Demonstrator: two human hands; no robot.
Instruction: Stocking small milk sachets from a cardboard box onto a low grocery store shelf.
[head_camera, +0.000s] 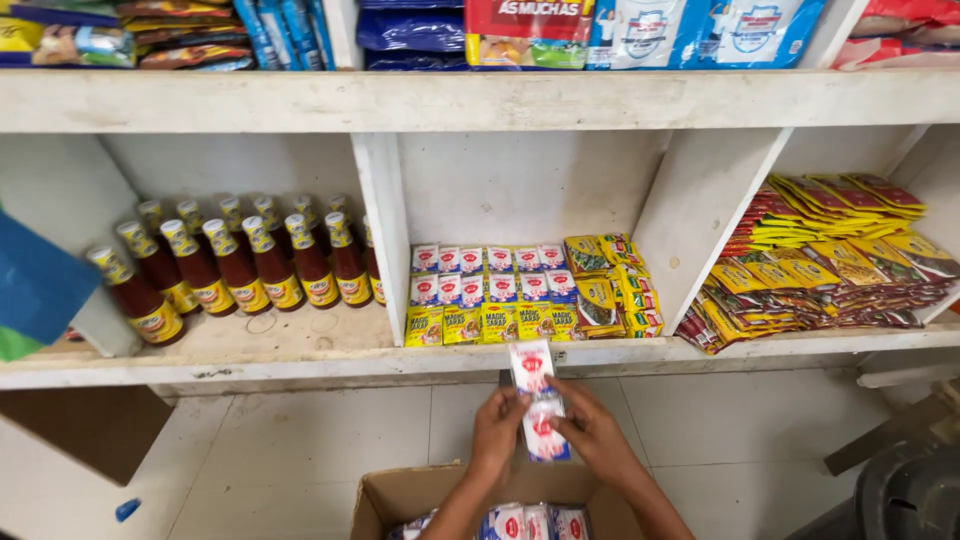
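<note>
Head view: both hands are gripping a strip of small white-and-red sachets (536, 400), long axis running near-to-far, top end pointing at the white wooden shelf (300, 365). Left hand (497, 430) is pinching the strip's left edge, fingers closed on it; right hand (592, 432) is clamping the lower right edge, equally near. Strip is hovering above the open brown cardboard box (400, 495), just in front of the stacked sachet rows (490, 290) in the middle compartment. Red sauce bottles (240, 270) are standing far left.

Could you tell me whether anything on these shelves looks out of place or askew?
Mostly tidy. The sachet strip, held by the left hand and right hand, hangs crooked. The packets in the right bay lean in a slumped stack. The bottles stand upright; ring stains mark the shelf before them.
</note>
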